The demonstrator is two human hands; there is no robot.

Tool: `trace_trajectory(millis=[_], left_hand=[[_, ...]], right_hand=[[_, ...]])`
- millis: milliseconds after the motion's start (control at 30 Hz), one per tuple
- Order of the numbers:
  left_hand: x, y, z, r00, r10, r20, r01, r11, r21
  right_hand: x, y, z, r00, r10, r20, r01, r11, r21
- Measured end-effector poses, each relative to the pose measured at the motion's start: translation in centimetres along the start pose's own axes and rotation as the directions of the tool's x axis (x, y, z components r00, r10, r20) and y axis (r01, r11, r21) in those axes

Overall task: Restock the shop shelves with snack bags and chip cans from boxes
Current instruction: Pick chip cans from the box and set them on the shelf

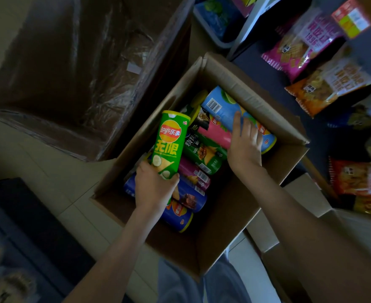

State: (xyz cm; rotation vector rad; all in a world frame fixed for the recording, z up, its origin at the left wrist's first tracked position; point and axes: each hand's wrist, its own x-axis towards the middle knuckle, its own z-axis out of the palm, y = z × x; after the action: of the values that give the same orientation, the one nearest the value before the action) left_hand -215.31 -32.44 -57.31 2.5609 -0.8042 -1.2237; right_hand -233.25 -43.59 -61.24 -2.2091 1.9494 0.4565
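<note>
Reaching down into the cardboard box [215, 232], your left hand [154, 189] grips the base of a green Lay's can [171, 141], held above the box, its long axis near upright and its lid pointing away from you. Your right hand [244, 147] curls over a light-blue can [223, 108] lying diagonally on the other cans [215, 134].

The green can [170, 143] in my left hand [155, 189] and blue can [221, 106] under my right hand [244, 147] are smooth and glossy, their box [228, 68] matt cardboard, the upper-left box [38, 51] lined with crinkly shiny film [119, 68], the right-side bags [300, 47] glossy plastic.
</note>
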Motion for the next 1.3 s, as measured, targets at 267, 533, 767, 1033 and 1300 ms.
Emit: trace_trajectory(millis=[267,533,767,1033,1300], left_hand=[[0.5,-0.2,0.5,1.000,0.025,-0.015,-0.025,0.999,-0.032],[0.4,0.0,2.0,0.997,0.036,-0.074,-0.043,0.995,-0.094],[-1.3,-0.1,1.4,0.994,0.026,-0.108,-0.040,0.991,-0.127],[-5.3,2.1,-2.8,0.986,-0.009,-0.164,-0.021,0.984,-0.176],[-12.8,7.7,-11.8,0.972,0.036,-0.231,-0.096,0.963,-0.251]], right_hand=[[2.0,0.5,0.8,0.998,0.041,0.042,-0.045,0.992,0.115],[3.3,0.0,0.7,0.997,0.076,-0.012,-0.076,0.997,0.026],[1.0,0.9,0.7,0.973,-0.088,-0.215,0.078,0.995,-0.054],[-3.4,2.4,-5.6,0.915,-0.284,-0.287,0.251,0.957,-0.146],[-9.2,3.9,-17.8,0.828,-0.425,-0.366,0.414,0.903,-0.114]])
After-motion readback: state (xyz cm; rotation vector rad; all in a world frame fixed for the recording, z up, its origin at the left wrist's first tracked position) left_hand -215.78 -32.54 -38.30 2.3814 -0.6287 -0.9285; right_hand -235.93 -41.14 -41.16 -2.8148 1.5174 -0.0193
